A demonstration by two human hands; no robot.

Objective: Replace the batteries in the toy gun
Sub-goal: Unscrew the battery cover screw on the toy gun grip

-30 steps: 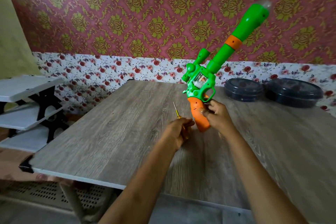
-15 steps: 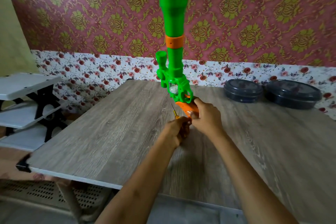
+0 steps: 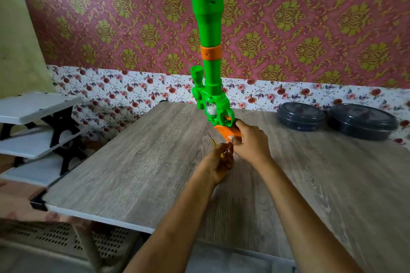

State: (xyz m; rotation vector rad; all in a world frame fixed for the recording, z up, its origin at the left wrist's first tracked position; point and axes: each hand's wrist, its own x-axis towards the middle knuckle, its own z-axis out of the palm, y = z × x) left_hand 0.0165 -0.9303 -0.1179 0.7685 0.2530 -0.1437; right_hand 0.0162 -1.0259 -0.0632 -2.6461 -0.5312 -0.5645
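Note:
A green toy gun [image 3: 207,35] with an orange band and a clear dome at its muzzle stands nearly upright above the table, barrel pointing up. My right hand [image 3: 250,142] grips its orange handle [image 3: 228,131]. Just left of it, my left hand [image 3: 218,163] holds a small yellow-handled screwdriver [image 3: 212,140], whose thin tip points up and away, close beside the handle. No batteries can be seen.
The grey wood-grain table [image 3: 137,162] fills the middle; its front left edge is near. Two dark round lidded containers [image 3: 300,115] [image 3: 361,121] sit at the back right by the wall. A white shelf rack [image 3: 35,131] stands to the left of the table.
The gun swung from leaning right to nearly upright, and the handle tilted under my right hand. My left hand stayed beside the handle with the screwdriver.

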